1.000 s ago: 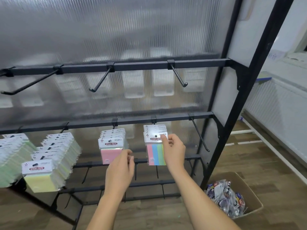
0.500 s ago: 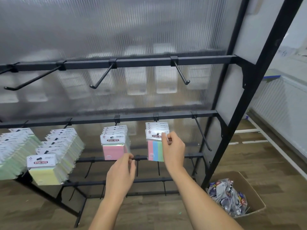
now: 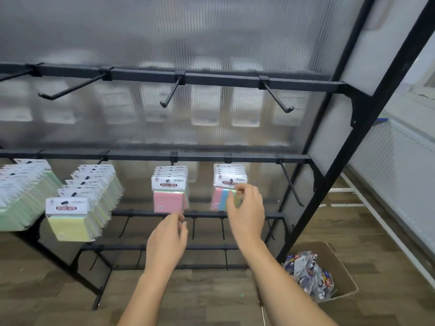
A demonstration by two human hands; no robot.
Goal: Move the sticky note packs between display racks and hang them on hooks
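Rack [image 3: 367,118] stands on wood floor [image 3: 353,222] beside cardboard box [image 3: 341,276].

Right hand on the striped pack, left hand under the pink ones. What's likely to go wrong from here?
1. The right hand pinches only the front striped pack near its edge; pulled sideways, it may snag on the hook and drag the packs behind it.
2. The left hand sits just below the pink pack and could bump it into swinging.
3. A dropped pack could fall through the lower bars toward the floor or the cardboard box.
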